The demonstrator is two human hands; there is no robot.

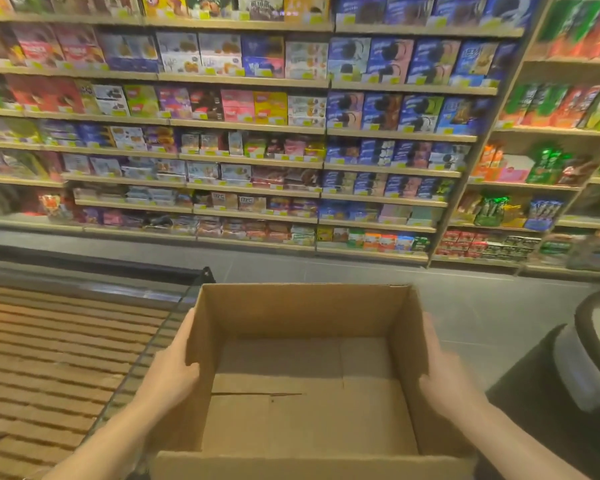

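An open brown cardboard box (305,306) with nothing inside is held out in front of me, its top flaps gone or folded away. My left hand (174,365) lies flat against the box's left outer wall, fingers straight and pointing forward. My right hand (445,372) presses the right outer wall the same way. Both forearms reach in from the bottom of the view.
Store shelves (253,123) packed with biscuit and snack boxes fill the wall ahead. A second shelf unit (548,181) stands at the right. A low display with wooden slats (49,358) and a wire edge lies at my left. A dark rounded bin (589,358) sits at the right. Grey floor (482,306) lies ahead.
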